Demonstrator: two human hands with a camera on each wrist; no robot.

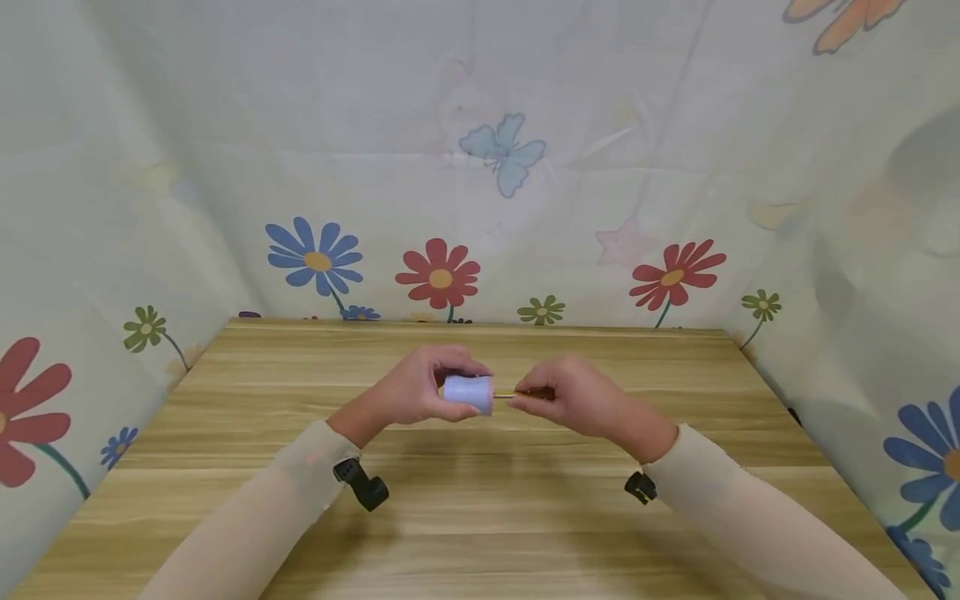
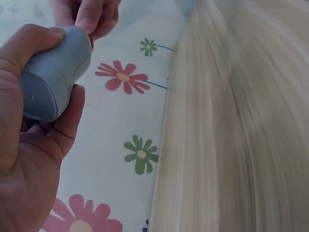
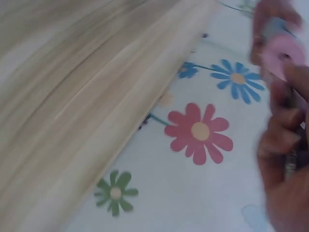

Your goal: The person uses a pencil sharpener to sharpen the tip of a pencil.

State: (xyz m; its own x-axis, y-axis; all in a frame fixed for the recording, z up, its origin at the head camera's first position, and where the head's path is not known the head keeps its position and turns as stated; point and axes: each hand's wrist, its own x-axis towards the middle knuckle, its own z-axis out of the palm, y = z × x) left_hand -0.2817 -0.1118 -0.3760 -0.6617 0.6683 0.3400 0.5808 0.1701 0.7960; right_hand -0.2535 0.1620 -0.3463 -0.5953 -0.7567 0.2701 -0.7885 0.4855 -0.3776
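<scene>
My left hand (image 1: 412,387) grips a small pale blue pencil sharpener (image 1: 465,394) on its side, thumb and fingers on opposite sides of the rounded body. Its plain base faces the camera in the left wrist view. The pink end (image 3: 275,54), with a round hole in the middle, points toward my right hand (image 1: 588,398). That hand pinches a thin pencil (image 1: 505,396) between thumb and fingers, its front end at the hole. Most of the pencil's length is hidden by the fingers. Both hands are held above the wooden table.
The wood-grain table (image 1: 480,517) spreads beneath both arms. A white cloth backdrop (image 1: 360,108) printed with flowers and butterflies stands behind the table and along its sides. Black bands (image 1: 362,485) sit at both sleeve cuffs.
</scene>
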